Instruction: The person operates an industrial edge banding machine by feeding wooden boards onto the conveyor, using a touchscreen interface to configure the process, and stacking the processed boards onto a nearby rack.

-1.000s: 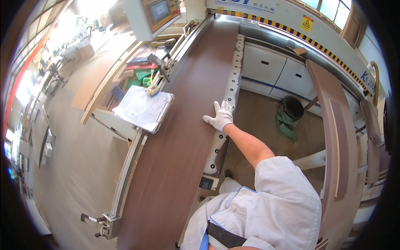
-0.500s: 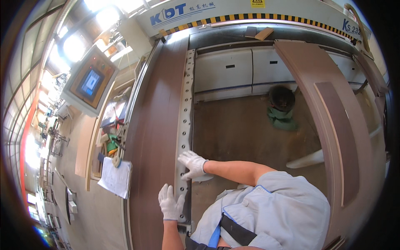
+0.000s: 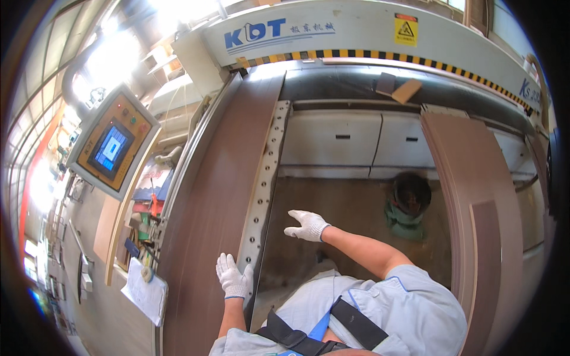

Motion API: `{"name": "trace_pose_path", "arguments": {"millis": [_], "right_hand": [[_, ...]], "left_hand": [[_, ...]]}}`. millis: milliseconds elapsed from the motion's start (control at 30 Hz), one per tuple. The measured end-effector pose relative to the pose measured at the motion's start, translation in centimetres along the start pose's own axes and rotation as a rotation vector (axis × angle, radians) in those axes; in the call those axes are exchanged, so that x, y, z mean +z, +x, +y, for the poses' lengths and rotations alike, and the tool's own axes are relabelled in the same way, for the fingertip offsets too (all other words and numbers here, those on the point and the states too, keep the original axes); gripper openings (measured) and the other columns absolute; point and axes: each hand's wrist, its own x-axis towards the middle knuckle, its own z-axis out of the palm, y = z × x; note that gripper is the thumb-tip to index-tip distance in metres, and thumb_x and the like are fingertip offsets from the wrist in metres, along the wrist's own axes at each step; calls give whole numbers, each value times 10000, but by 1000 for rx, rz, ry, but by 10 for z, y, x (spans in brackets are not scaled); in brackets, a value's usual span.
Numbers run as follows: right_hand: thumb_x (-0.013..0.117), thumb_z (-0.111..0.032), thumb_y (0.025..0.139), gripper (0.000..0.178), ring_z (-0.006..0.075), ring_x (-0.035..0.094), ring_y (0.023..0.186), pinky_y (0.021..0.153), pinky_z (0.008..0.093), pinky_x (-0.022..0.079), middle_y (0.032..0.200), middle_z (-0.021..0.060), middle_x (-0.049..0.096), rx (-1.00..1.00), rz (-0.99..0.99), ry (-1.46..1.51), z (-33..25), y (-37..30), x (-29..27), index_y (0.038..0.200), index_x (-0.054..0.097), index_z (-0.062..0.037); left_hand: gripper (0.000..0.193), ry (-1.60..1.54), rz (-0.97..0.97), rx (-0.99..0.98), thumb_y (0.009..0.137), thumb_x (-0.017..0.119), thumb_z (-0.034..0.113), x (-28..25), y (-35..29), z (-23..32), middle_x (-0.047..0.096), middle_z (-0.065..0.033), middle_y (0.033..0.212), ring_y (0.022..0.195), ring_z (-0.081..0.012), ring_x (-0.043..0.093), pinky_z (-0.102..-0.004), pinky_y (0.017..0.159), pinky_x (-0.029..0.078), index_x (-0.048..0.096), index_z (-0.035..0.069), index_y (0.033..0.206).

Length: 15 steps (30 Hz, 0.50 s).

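Note:
My left hand (image 3: 234,277), in a white knit glove, is open over the right edge of a long brown panel (image 3: 205,184), its fingers stretched out and nothing in them. I cannot tell whether it touches the panel. Along that edge runs a pale metal support strip (image 3: 259,202) with a row of round studs or holes. My right hand (image 3: 307,226), gloved the same way, hovers open and without a load just right of the strip, above the gap between the machine's supports.
A stack of brown boards (image 3: 469,154) lies on the right, a narrower strip (image 3: 487,231) on top. A dark bucket (image 3: 412,194) stands on the floor beyond the gap. The machine's beam (image 3: 368,29) spans the back. A control panel (image 3: 111,147) and a clipboard with papers (image 3: 145,289) are left.
My right hand has moved off the metal strip to the right, over the gap. My left hand stays near the panel's edge. The view has shifted and tilted.

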Motion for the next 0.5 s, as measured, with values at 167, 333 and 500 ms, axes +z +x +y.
{"name": "trace_pose_path", "arguments": {"millis": [167, 333, 500], "right_hand": [[658, -609, 937, 921, 367, 442, 1543, 1281, 408, 346, 1646, 249, 476, -34, 36, -39, 24, 75, -66, 1570, 496, 41], [662, -584, 920, 888, 371, 470, 1519, 1265, 421, 365, 1626, 239, 504, -75, 102, -33, 17, 179, -112, 1543, 531, 35], [677, -537, 957, 784, 382, 523, 1465, 1234, 444, 397, 1538, 240, 587, -484, 51, -97, -39, 298, -114, 1485, 580, 34]], "left_hand": [[1029, 66, 5, -61, 867, 777, 563, 34, 115, 36, 357, -324, 1675, 1577, -498, 297, -578, 1317, 196, 426, -107, 1564], [1159, 77, -45, -236, 875, 744, 656, 35, 187, 69, 260, -357, 1711, 1610, -520, 203, -585, 1330, 132, 325, -135, 1610], [1222, 65, -59, -399, 865, 713, 718, 34, 194, 75, 226, -370, 1719, 1628, -515, 142, -573, 1339, 84, 296, -150, 1618]]}}
